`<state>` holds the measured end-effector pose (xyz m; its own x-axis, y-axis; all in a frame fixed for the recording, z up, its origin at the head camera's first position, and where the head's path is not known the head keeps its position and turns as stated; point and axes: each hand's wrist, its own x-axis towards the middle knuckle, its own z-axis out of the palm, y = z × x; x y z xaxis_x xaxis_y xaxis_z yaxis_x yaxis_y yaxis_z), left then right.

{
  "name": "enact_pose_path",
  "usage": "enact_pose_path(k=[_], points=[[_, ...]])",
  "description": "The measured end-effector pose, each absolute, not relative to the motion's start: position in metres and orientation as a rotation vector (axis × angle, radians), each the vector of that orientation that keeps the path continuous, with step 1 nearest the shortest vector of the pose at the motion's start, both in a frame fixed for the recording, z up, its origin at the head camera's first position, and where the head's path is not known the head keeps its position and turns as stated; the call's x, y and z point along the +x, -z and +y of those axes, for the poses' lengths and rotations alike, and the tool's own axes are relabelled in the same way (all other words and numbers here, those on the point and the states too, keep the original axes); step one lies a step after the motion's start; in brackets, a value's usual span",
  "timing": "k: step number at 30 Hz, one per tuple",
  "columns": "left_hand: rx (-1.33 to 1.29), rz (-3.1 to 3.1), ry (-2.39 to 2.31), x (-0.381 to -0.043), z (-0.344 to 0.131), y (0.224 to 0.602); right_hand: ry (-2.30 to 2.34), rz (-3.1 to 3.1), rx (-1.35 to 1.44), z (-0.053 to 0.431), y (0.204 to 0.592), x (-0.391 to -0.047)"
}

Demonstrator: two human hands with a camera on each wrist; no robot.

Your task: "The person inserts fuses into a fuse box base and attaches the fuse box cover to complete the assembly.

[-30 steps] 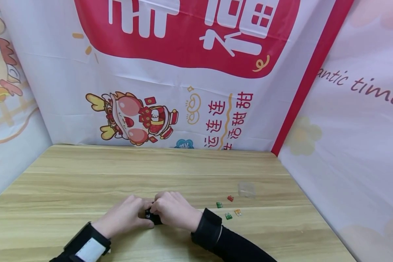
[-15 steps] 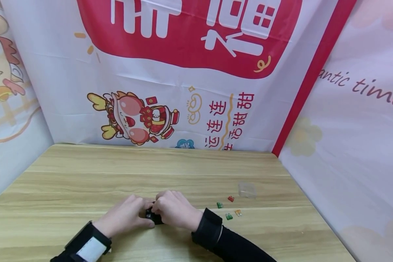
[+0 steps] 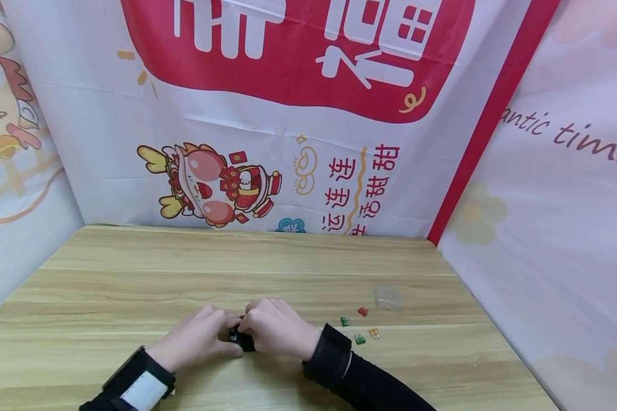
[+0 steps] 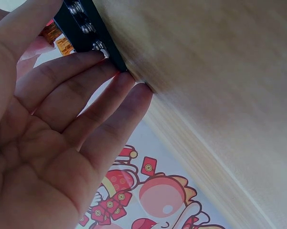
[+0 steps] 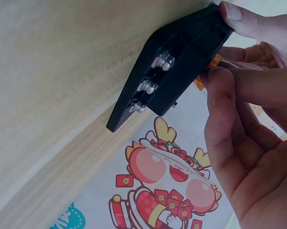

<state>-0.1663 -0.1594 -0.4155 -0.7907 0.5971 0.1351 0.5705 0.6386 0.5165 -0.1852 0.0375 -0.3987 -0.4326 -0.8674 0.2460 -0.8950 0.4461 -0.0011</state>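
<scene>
In the head view, a small black fuse box (image 3: 245, 342) sits on the table between both hands. My left hand (image 3: 197, 339) grips it from the left, thumb on the near side and fingers at the far side. The right hand (image 3: 279, 330) bends over its top. From the right wrist view, the fuse box (image 5: 188, 57) appears tilted, with a row of silver screw terminals (image 5: 147, 87) along one edge. There, my right fingertips (image 5: 220, 78) pinch at orange blade fuse plastic (image 5: 198, 83) against its face. The left wrist view shows orange fuse plastic (image 4: 64, 46) too, partly hidden by fingers.
Right of the hands lie a red fuse (image 3: 363, 311), two green fuses, one nearer (image 3: 360, 339) and one farther (image 3: 345, 321), and an orange-yellow fuse (image 3: 374, 333). A clear plastic case (image 3: 388, 298) is behind them. A printed cloth (image 3: 226, 114) hangs behind the wooden table (image 3: 149, 274).
The head view shifts very slightly. Both hands keep nearly the same place and hold on the fuse box, and the loose fuses stay where they were.
</scene>
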Motion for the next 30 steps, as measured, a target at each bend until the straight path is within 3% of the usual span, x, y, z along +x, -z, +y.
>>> enact_pose_path(k=[30], points=[[1.01, 2.799, -0.868, -0.166, -0.1592, 0.4161, -0.299, -2.595, 1.436, 0.0355, 0.4014, -0.1864]])
